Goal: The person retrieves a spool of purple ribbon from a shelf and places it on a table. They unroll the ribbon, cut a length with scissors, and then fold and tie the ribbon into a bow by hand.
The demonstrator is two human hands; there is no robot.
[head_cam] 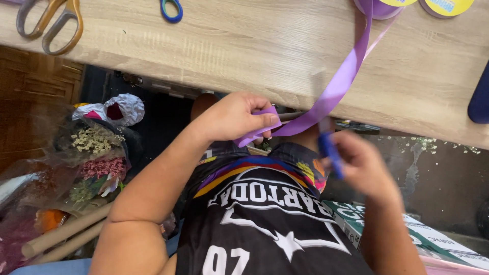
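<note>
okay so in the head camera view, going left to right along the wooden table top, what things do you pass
Grey-and-orange-handled scissors → blue-handled scissors → purple ribbon spool trailing a purple satin ribbon over the pale wooden table edge → yellow-labelled spool → dark blue object, cut off by the frame.

Black sleeveless jersey (265, 224), rainbow stripes

Ribbon spools (387, 6): cut off by top edge.
Right hand (364, 165): motion-blurred.
Blue-handled scissors (331, 153): blades hidden behind purple ribbon (338, 84).
</note>
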